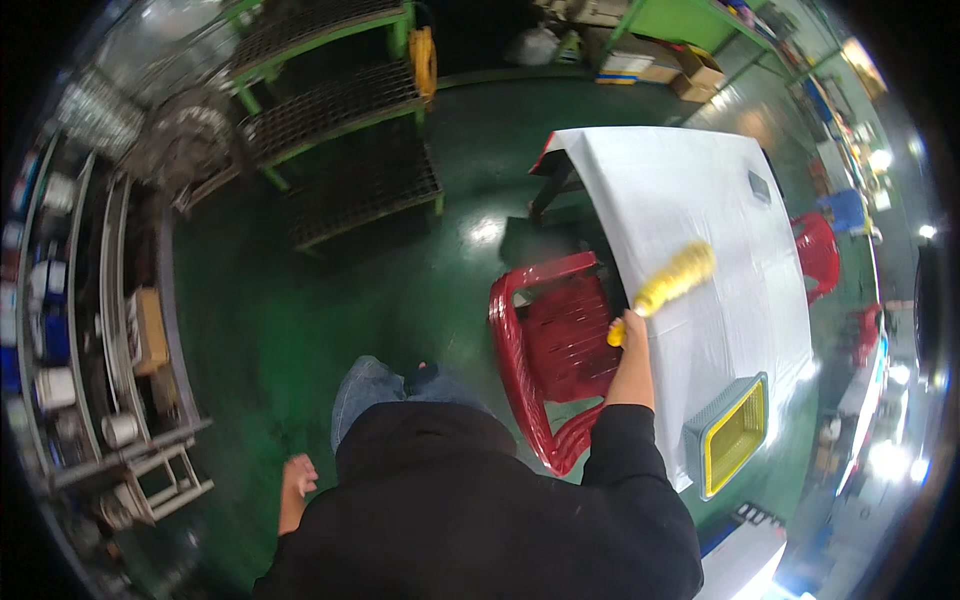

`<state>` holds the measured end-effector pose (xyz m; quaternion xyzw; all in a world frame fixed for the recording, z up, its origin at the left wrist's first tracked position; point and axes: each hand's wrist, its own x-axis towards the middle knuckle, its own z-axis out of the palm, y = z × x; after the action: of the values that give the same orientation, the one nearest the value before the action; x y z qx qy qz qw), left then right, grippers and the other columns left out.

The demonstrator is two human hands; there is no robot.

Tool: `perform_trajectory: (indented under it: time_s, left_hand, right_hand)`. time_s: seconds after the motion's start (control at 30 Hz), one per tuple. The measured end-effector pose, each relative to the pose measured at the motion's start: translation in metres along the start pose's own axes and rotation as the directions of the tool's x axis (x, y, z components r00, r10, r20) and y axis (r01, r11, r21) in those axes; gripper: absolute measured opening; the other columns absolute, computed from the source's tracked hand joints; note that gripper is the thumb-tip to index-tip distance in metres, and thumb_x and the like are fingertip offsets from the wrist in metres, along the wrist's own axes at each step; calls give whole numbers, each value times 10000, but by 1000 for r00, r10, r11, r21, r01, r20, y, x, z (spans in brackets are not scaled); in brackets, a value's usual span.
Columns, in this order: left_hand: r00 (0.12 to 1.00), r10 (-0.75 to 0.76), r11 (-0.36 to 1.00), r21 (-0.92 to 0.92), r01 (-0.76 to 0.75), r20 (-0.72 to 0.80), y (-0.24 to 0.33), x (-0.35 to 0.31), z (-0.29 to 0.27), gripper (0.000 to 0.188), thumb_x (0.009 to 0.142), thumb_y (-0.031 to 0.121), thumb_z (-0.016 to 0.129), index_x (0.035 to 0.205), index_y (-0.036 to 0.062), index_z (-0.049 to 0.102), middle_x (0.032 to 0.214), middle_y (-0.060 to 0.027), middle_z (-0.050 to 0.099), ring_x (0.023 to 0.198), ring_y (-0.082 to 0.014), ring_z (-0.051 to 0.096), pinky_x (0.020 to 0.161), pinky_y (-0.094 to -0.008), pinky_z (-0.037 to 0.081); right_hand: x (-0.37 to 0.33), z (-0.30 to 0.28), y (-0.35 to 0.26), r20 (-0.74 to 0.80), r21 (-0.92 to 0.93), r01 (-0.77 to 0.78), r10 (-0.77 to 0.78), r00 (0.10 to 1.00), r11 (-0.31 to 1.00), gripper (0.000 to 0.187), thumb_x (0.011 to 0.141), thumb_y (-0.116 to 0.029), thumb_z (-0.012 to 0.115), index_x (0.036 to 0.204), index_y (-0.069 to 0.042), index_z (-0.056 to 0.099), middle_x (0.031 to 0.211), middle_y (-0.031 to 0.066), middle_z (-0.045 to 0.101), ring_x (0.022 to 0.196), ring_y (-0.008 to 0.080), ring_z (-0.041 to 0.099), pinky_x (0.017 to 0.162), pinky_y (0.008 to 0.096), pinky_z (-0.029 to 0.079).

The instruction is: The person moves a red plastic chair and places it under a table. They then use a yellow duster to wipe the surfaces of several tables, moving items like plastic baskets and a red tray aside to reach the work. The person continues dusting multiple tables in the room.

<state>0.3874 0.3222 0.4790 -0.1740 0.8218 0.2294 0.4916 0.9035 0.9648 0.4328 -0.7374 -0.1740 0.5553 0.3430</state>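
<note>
My right hand is closed round the yellow handle of a fluffy yellow duster. Its head reaches up and right over a table draped in a white sheet. Whether the fluff touches the sheet I cannot tell. A grey tub with a yellow basket insert sits on the table's near right part. Small and dark, a flat rectangular thing lies toward the table's far end. Low at my left side hangs my left hand, loosely curled, with nothing seen in it.
A red plastic chair stands close against the table's left side, and another red chair is beyond its right side. Green-framed tiered racks are ahead on the left. Shelves with boxes and tins line the left wall. Cardboard boxes lie at the back.
</note>
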Motion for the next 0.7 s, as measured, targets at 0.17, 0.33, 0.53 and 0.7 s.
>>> perform_trajectory:
  time_s: [0.17, 0.33, 0.53, 0.7]
  left_hand:
    - [994, -15, 999, 53, 9, 107, 115, 57, 2, 202, 826, 246, 503, 725, 72, 514, 642, -45, 508, 547, -182, 478, 446, -325, 372]
    - [947, 298, 943, 116, -312, 120, 410, 140, -25, 229, 849, 272, 495, 714, 87, 497, 606, -21, 474, 475, -146, 420, 397, -285, 307]
    - [534, 809, 548, 16, -837, 244, 836, 96, 62, 212, 906, 263, 479, 1014, 108, 574, 760, -2, 564, 571, -99, 503, 430, -231, 348]
    - [276, 867, 265, 84, -961, 414, 991, 9, 204, 350, 922, 272, 498, 1231, 109, 519, 1102, -29, 578, 924, -113, 576, 720, -267, 465]
  right_hand:
    - [-35, 162, -69, 291, -384, 169, -54, 955, 908, 169, 840, -197, 517, 887, -39, 477, 581, 71, 491, 448, 205, 497, 408, 351, 438]
    - [-77, 273, -143, 299, -493, 365, -240, 924, 790, 259, 841, -272, 555, 898, -19, 548, 614, 52, 526, 459, 165, 515, 405, 314, 443]
    - [-22, 253, -142, -220, 207, 322, -277, 935, 924, 241, 883, -327, 561, 894, -92, 507, 589, 19, 497, 423, 136, 485, 373, 287, 423]
    - [65, 155, -111, -709, 490, 314, 162, 687, 813, 296, 888, -327, 464, 719, -86, 489, 520, 86, 478, 421, 249, 504, 372, 367, 442]
